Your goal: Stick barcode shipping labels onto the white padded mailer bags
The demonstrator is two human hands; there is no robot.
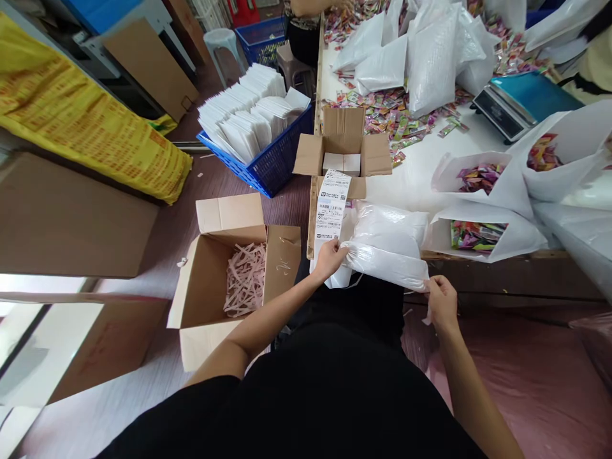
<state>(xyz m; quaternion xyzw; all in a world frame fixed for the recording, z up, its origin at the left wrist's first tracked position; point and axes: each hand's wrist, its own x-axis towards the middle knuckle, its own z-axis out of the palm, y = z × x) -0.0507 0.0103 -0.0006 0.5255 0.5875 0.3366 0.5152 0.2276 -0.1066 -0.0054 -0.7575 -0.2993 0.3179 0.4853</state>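
Observation:
My left hand grips the left end of a filled white plastic mailer bag at the near edge of the white table. The same hand touches the bottom of a printed shipping label strip, which stands up against a small open cardboard box. My right hand pinches the bag's lower right corner, just below the table edge. The bag lies flat and looks sealed.
Open white bags of coloured candy packets lie to the right, and loose candy covers the table behind. A scale stands far right. On the floor sit a cardboard box with paper shreds and a blue basket of white envelopes. Another person sits at the far end.

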